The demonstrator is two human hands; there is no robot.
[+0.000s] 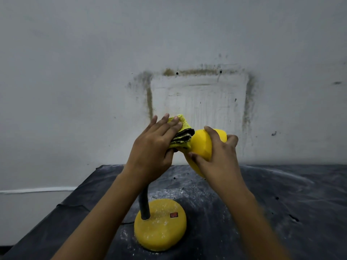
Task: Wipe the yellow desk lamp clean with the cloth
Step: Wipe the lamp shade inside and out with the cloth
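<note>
The left hand (154,145) pinches the folded cloth (183,132) against the shade (201,145) of the yellow desk lamp (144,205) standing on the tabletop (262,203), the right hand (219,156) gripping the shade: shade-wiping in hand, the dusty base (159,228) probably next, needing a downward reach.

Left hand (154,147): raised, back toward the camera; fingers laid flat over cloth (183,126); thumb tucked beneath, pinching it
Right hand (217,156): raised just beside the left; fingers and thumb curled round shade (201,145)
Forearms: both bare; reaching forward and upward, converging
</note>
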